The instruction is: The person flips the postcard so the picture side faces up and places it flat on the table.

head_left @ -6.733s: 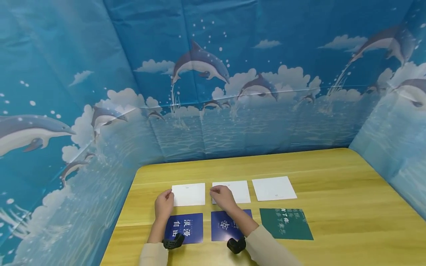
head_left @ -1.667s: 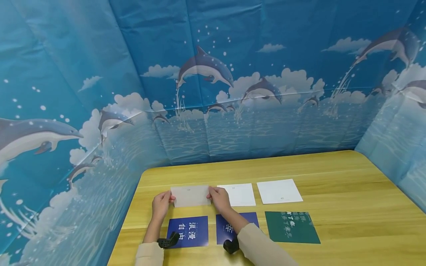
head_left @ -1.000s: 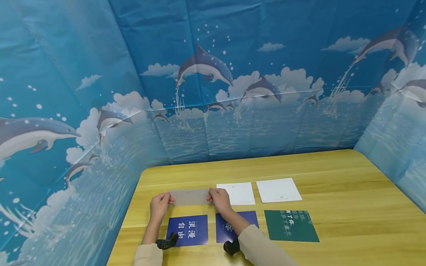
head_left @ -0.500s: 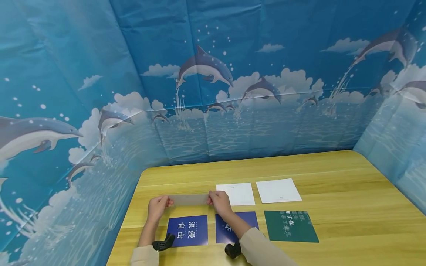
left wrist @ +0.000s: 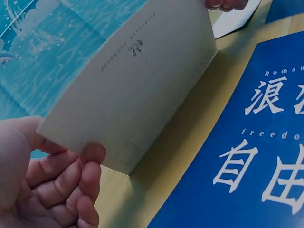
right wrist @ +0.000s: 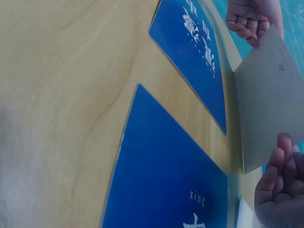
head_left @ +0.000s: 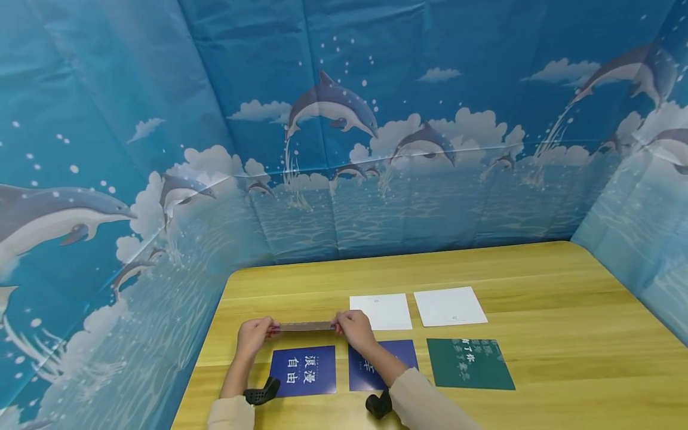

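Note:
A postcard (head_left: pixel 306 326) stands steeply tilted between my two hands, seen almost edge-on from the head. Its white back, with small print and a bird drawing, faces me in the left wrist view. Thumb and fingers of my left hand (head_left: pixel 252 337) pinch its left end. My right hand (head_left: pixel 356 329) pinches the right end. Whether its lower edge touches the table, I cannot tell. Nearer to me lies a blue postcard (head_left: pixel 317 373) with white characters. My right forearm partly hides a second blue postcard (head_left: pixel 400 355).
Two white-backed postcards (head_left: pixel 384 310) (head_left: pixel 450 306) lie right of my hands. A green postcard (head_left: pixel 470 364) with white writing lies at the right of the near row. The wooden table (head_left: pixel 564 322) meets a dolphin-print backdrop (head_left: pixel 430 203) along its back and sides.
The left white-backed postcard lay flat earlier. Both hands have gripped its ends, and it has tilted up until nearly edge-on. My left hand has moved slightly left and nearer.

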Tool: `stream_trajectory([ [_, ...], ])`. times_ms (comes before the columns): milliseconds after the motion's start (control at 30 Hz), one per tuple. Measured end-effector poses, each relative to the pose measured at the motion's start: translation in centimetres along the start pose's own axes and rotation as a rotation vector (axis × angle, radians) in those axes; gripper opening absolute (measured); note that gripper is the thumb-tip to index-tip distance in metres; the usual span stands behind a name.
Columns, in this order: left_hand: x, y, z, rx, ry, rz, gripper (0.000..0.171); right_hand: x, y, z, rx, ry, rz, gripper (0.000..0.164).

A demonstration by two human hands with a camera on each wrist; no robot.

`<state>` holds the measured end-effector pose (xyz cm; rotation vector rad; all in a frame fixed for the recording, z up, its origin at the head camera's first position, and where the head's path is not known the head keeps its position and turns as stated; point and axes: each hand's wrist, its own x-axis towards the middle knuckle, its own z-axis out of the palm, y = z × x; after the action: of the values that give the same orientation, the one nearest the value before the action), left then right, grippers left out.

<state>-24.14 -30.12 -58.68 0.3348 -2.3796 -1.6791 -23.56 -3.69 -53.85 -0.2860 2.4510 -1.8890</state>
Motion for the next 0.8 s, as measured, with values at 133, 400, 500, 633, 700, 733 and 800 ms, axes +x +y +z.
stream_trajectory([
  [133, 0.9, -1.2, 0.3, 0.176, 0.033, -0.004, 0.028, 0.2, 0.3, 0.1, -0.082, -0.024, -0.019, 0.035],
  [400, -1.7, 4.5, 0.3, 0.261, 0.024, 0.048, 0.027, 1.3, 0.2, 0.1, -0.189, -0.073, 0.008, 0.034],
  [500, -1.9, 5.3, 0.5, 0.301, 0.004, 0.012, 0.027, 1.8, 0.0, 0.0, -0.226, -0.085, 0.035, 0.035],
  [633, -1.7, 5.6, 0.7, 0.345, -0.026, 0.006, 0.023, 2.5, -0.3, -0.1, -0.275, -0.099, 0.043, 0.036],
  [700, -1.7, 5.7, 0.8, 0.358, -0.035, 0.010, 0.024, 2.8, -0.4, -0.1, -0.295, -0.113, 0.045, 0.038],
  [733, -1.7, 5.8, 0.8, 0.363, -0.038, 0.010, 0.023, 3.0, -0.4, -0.1, -0.306, -0.121, 0.048, 0.039],
  [800, -1.7, 5.8, 0.9, 0.374, -0.046, 0.007, 0.026, 3.2, -0.4, -0.1, -0.324, -0.132, 0.056, 0.040],
])
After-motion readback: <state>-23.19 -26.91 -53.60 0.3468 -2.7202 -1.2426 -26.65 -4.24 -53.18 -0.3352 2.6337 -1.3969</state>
